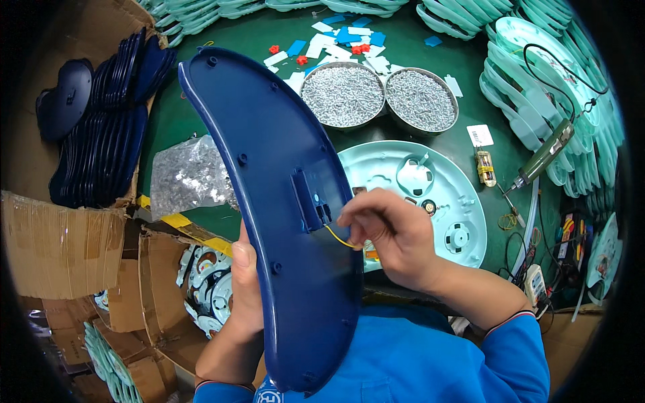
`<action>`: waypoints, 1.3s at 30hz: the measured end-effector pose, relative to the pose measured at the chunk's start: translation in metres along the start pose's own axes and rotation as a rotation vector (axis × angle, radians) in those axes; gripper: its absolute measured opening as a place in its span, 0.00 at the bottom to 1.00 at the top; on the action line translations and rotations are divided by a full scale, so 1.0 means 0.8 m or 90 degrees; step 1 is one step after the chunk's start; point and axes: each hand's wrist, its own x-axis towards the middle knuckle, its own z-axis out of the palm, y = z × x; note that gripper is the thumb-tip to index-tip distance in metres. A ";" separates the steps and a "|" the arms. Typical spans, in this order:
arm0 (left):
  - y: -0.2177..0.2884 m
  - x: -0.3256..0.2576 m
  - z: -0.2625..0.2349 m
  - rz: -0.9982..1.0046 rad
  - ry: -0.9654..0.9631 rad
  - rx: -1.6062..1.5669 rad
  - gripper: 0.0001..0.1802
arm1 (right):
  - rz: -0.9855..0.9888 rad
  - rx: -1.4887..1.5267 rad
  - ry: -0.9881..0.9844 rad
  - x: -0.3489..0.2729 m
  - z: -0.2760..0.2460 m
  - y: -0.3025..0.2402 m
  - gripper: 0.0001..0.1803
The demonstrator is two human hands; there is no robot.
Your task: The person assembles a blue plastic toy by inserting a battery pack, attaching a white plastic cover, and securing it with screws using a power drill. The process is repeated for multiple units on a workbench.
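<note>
A long curved dark blue plastic shell point(269, 154) stands tilted in front of me, its inner side with screw posts toward me. My left hand point(246, 275) grips its left edge, thumb in front and the other fingers hidden behind. From a small rectangular compartment point(310, 201) in the shell comes a yellow wire point(339, 236). My right hand point(390, 235) pinches that wire near its free end, fingers close to the compartment. Behind the shell and right hand, a round mint-green plastic cover point(463, 201) lies on the table, partly hidden.
Two round tins point(342, 94) of screws stand beyond the cover. A green electric screwdriver point(544, 154) hangs at right, near stacked mint-green shells point(524, 87). A plastic bag point(188, 174) of small parts lies left. Cardboard boxes point(60, 248) hold dark blue shells point(101, 148).
</note>
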 end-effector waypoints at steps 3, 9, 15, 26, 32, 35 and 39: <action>-0.002 0.004 0.005 -0.003 -0.002 -0.047 0.56 | 0.103 0.019 -0.012 0.006 -0.005 -0.015 0.06; -0.016 -0.002 -0.006 -0.018 0.004 -0.111 0.54 | -0.004 -0.239 -0.085 0.012 -0.012 -0.005 0.06; -0.012 -0.003 -0.004 -0.020 0.003 -0.065 0.54 | -0.275 -0.472 -0.068 0.015 -0.010 0.007 0.14; -0.019 -0.001 -0.020 -0.046 -0.041 -0.052 0.56 | -0.315 -0.528 -0.032 0.005 0.001 0.008 0.15; -0.024 0.002 -0.019 -0.017 -0.027 -0.086 0.56 | -0.111 -0.242 0.065 -0.004 0.014 0.016 0.12; -0.008 0.001 -0.010 -0.014 0.000 -0.042 0.56 | -0.210 -0.353 0.045 -0.010 0.017 0.007 0.14; -0.009 -0.005 0.004 -0.041 0.035 -0.086 0.55 | -0.312 -0.455 0.003 -0.022 0.015 0.008 0.26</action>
